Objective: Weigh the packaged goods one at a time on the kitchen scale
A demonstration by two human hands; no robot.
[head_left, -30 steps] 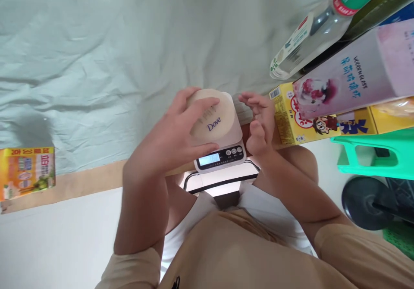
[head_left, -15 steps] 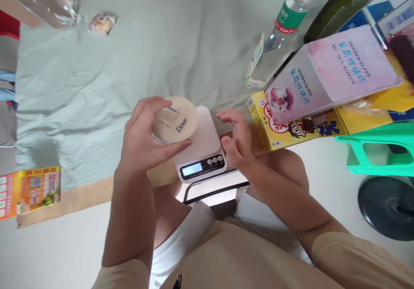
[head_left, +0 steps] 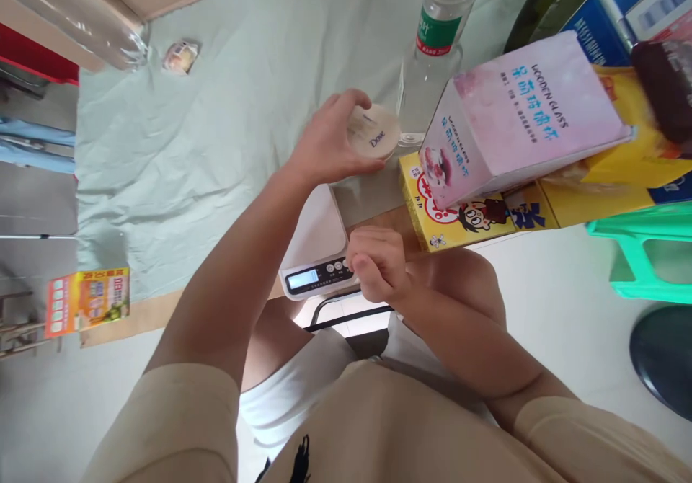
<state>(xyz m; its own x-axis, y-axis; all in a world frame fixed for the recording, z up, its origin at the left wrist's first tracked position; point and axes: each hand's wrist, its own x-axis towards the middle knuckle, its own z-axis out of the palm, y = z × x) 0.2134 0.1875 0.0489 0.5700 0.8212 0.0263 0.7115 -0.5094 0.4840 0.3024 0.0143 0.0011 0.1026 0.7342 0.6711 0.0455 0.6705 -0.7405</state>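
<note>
My left hand (head_left: pixel 324 144) grips a round cream Dove jar (head_left: pixel 375 133), held out over the pale green cloth just left of a clear water bottle (head_left: pixel 429 50). The white kitchen scale (head_left: pixel 316 241) stands bare at the table's near edge, its display lit. My right hand (head_left: pixel 375 263) is curled loosely at the scale's right front corner, by its buttons, with nothing seen in it.
A pink carton (head_left: pixel 519 112) lies on a yellow cartoon box (head_left: pixel 459 213) to the right. An orange packet (head_left: pixel 89 299) lies at the left edge, a small wrapped item (head_left: pixel 181 56) at the back. A green plastic stool (head_left: pixel 649 252) stands at right.
My left hand lifted the Dove jar off the scale and carried it away towards the water bottle. My right hand curled and came down to the scale's corner.
</note>
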